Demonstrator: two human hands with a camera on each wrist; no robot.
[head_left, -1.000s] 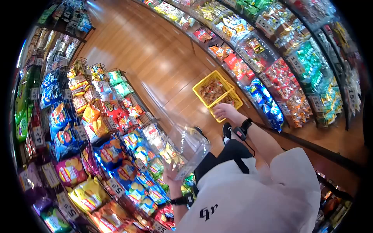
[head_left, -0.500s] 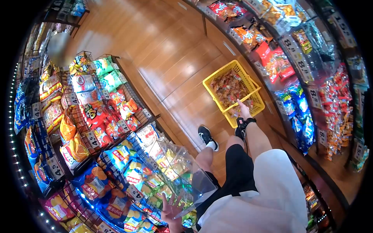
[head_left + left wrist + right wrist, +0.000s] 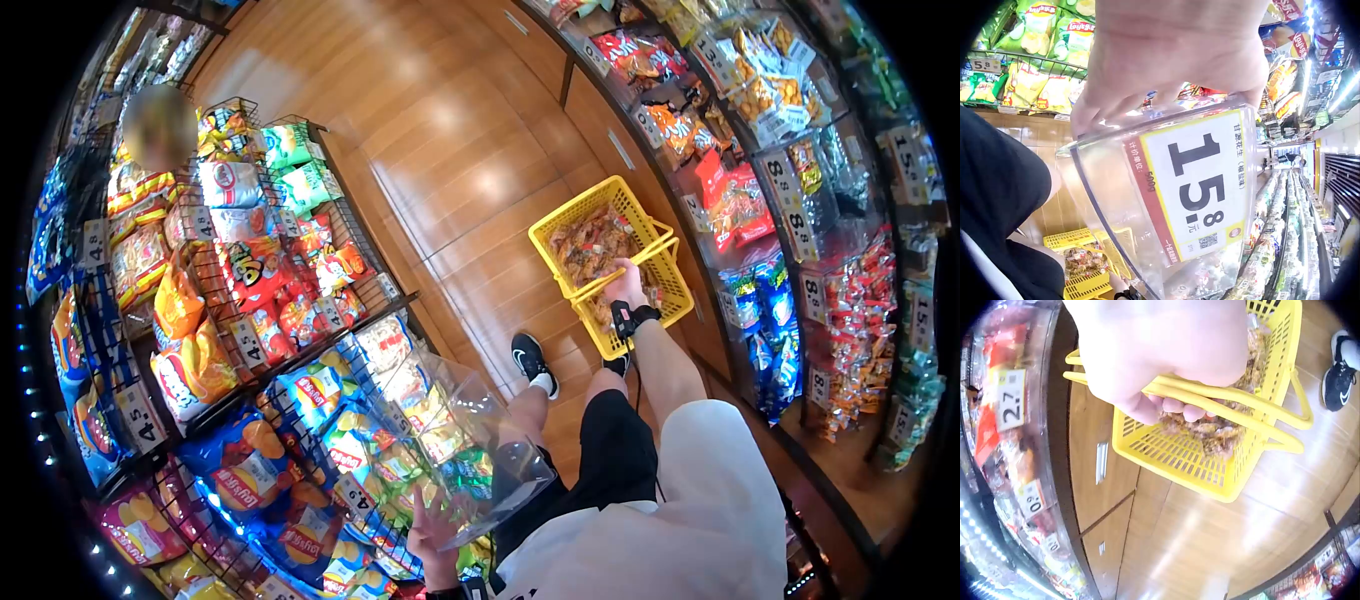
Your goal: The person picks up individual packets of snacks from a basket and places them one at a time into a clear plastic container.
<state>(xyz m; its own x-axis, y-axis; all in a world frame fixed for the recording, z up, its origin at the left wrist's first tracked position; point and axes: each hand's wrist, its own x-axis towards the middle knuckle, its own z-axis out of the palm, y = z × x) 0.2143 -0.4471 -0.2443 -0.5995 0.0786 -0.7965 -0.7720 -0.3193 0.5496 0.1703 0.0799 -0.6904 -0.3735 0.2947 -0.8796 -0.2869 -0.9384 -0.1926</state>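
Observation:
My left hand (image 3: 430, 530) holds a clear plastic bin (image 3: 505, 450) by one edge, low in the head view. Seen from the left wrist, the fingers curl over the bin's edge, and a price label (image 3: 1194, 187) reading 15.8 covers the near face. My right hand (image 3: 626, 285) grips the paired handles (image 3: 1254, 400) of a yellow shopping basket (image 3: 625, 345). Wrapped snack pieces (image 3: 595, 245) lie inside the basket, partly hidden under the handles and hand in the right wrist view. The basket hangs below the right hand, beside my feet.
To the left, wire racks hold bagged chips (image 3: 245, 460) and other snacks. Shelves with packaged sweets (image 3: 735, 200) and price tags line the right. A wooden floor (image 3: 440, 150) runs between them. Another person's blurred head (image 3: 160, 128) shows at the upper left.
My right hand has reached down, taken hold of the basket's handles and raised the basket. The left hand keeps the bin, which has tilted, and a person's head has come into view at upper left.

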